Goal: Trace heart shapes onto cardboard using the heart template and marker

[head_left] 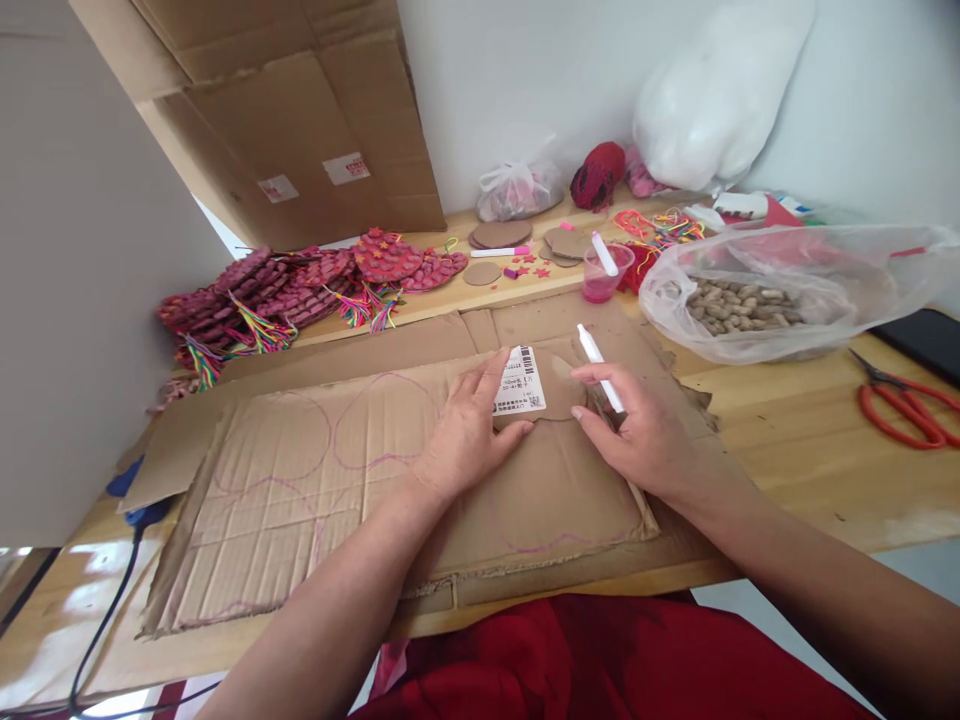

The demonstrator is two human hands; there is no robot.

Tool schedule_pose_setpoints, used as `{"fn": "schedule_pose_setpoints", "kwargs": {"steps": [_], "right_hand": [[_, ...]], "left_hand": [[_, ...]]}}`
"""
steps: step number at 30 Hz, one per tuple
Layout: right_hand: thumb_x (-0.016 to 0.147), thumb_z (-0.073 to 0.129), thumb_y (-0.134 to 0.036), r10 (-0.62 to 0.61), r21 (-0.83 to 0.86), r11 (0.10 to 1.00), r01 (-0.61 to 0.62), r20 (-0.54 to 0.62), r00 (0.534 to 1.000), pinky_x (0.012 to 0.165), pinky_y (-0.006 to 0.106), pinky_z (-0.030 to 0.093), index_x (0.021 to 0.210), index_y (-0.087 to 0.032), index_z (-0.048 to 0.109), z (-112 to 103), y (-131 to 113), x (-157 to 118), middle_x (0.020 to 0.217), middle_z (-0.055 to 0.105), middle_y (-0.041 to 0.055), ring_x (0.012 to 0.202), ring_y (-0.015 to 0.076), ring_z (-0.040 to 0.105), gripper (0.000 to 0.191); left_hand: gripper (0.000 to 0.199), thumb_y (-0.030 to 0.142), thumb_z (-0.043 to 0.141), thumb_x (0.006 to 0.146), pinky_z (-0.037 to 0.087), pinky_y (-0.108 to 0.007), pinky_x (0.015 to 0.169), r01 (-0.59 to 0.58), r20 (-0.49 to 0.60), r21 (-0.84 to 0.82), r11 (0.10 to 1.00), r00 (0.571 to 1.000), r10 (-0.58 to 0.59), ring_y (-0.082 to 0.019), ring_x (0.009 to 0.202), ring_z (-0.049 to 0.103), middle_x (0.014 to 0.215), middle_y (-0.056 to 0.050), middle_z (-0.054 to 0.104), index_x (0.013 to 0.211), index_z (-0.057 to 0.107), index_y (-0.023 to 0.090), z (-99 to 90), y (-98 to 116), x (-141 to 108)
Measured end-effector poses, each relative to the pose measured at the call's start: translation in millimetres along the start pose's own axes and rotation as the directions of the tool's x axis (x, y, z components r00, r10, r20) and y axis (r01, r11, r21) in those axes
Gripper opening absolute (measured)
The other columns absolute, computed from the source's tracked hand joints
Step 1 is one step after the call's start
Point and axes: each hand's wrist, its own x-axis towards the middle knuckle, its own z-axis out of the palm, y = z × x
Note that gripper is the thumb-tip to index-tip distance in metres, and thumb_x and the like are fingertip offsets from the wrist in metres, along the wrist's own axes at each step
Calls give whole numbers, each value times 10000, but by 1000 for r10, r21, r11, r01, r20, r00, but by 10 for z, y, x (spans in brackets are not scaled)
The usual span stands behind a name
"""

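Observation:
A large sheet of cardboard [375, 400] lies in front of me, with pink curved outlines drawn on it. On its right part rests a small cardboard cutout [559, 390] with a rounded edge and a white printed label [525, 385]. My left hand [469, 415] lies flat over the cutout's left side, fingers stretched out and thumb apart. At the cutout's right edge, my right hand [637, 425] holds a white marker [592, 350] among its fingers, the pen slanting up to the left. Its thumb and forefinger are spread beside the cutout.
Decorated pink pieces with tassels [300, 285] are stacked at the back left. Behind the sheet are cardboard discs [501, 235] and a plastic cup [600, 285] with another pen. A bag of peanuts [742, 305], red-handled scissors [904, 405] and a phone [926, 340] lie right.

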Motion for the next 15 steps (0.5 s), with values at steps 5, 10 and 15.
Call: {"fn": "schedule_pose_setpoints", "kwargs": {"steps": [5,10,15], "right_hand": [[917,663,-216,-15,-17,1000,15,1,1000,981,495,558,1276,-278,592,16,6,14,1230,718,72,1127,286,695,371],[908,664,-203,-27,-48,998,28,31,999,1008,515,545,1282,-275,583,5,-10,43,1259,716,81,1158,295,685,389],[899,652,-174,-45,-44,998,47,57,997,1034,520,530,1262,-263,586,-1,-24,74,1263,719,84,1183,298,681,379]], "left_hand": [[858,314,748,916,462,-553,1164,-6,-18,-32,999,1000,5,-326,1396,541,1531,-194,562,1635,296,192,11,-54,-5],[819,266,707,937,457,-551,1165,-38,-27,-27,999,999,37,-320,1396,548,1541,-164,571,1640,290,224,23,-101,-6],[805,229,701,930,467,-531,1160,-25,-26,-16,1000,999,25,-306,1346,578,1518,-169,597,1629,304,176,39,-115,-1]]}}
